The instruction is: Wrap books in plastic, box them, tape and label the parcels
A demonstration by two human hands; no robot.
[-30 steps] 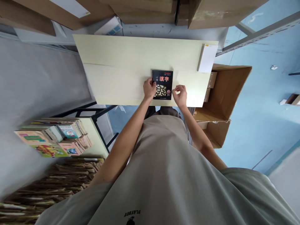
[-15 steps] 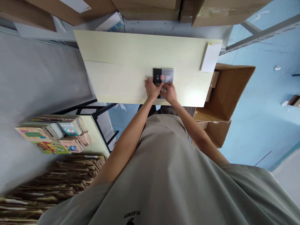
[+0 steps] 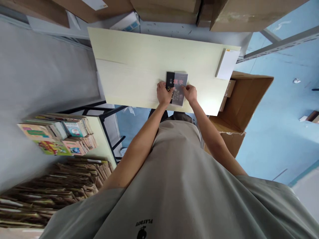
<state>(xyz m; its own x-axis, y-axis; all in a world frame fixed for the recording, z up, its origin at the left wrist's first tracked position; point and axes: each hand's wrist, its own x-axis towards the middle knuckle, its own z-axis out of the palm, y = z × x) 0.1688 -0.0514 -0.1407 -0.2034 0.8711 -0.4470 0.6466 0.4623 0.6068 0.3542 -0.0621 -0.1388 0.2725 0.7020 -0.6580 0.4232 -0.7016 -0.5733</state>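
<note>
A small black book (image 3: 170, 80) with red characters lies flat near the front edge of a pale yellow table (image 3: 139, 63). A clear plastic sleeve (image 3: 181, 87) covers most of its right part, leaving a black strip bare on the left. My left hand (image 3: 163, 94) presses on the book's lower left corner. My right hand (image 3: 190, 93) pinches the sleeve's right edge. Both forearms reach out from my grey shirt.
A white flat packet (image 3: 227, 63) lies at the table's far right corner. An open cardboard box (image 3: 249, 99) stands on the blue floor at the right. Stacks of colourful books (image 3: 59, 136) sit on a lower table at left, above piles of brown paper (image 3: 54, 189). Cardboard boxes (image 3: 174, 10) line the back.
One second ago the book lay uncovered between my hands. Since then a clear sleeve has come over its right part, and my right hand has shifted to the sleeve's right edge.
</note>
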